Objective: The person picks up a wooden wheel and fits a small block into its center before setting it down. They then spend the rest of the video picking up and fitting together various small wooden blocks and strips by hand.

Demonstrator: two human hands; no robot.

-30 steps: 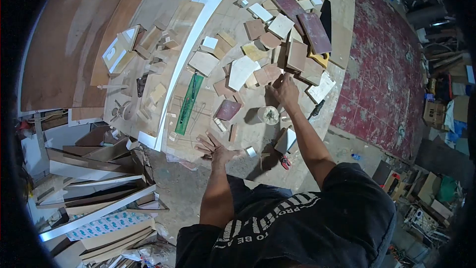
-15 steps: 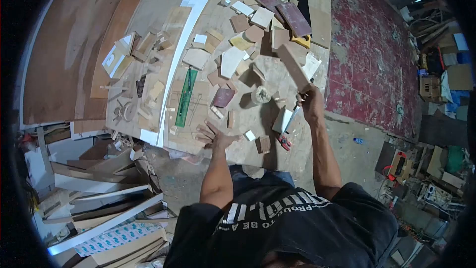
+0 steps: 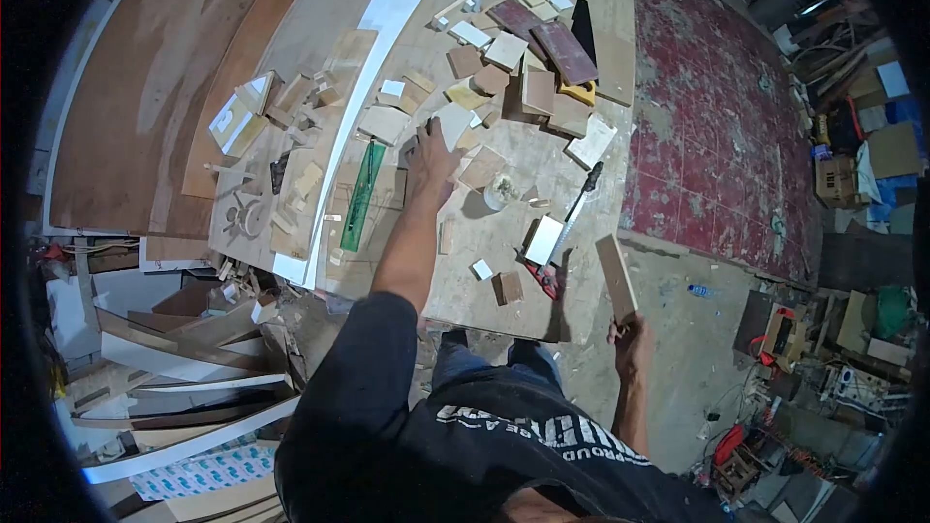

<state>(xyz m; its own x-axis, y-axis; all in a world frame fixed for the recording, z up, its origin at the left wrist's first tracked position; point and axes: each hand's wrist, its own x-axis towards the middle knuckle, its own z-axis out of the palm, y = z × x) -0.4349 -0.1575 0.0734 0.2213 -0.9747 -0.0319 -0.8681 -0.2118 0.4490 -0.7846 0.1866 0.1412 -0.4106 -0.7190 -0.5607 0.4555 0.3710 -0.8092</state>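
Note:
My right hand is closed around one end of a flat wooden board, held off the table's near right corner. My left hand reaches over the scattered offcuts, fingers stretched out at the edge of a pale wood piece; whether it grips that piece I cannot make out. A green ruler lies left of my left forearm. To the right of that hand are a brown wood piece and a cup. A black-handled tool with a thin metal blade lies nearer the table's right side.
Wood blocks and dark red boards are heaped at the table's far side, beside a yellow-handled saw. A white-topped block, a red tool and a small brown block lie near the front edge. Scrap boards fill the lower left.
My left hand has moved forward from the table's front into the offcuts. My right hand has drawn the wooden board back toward my body, past the table edge.

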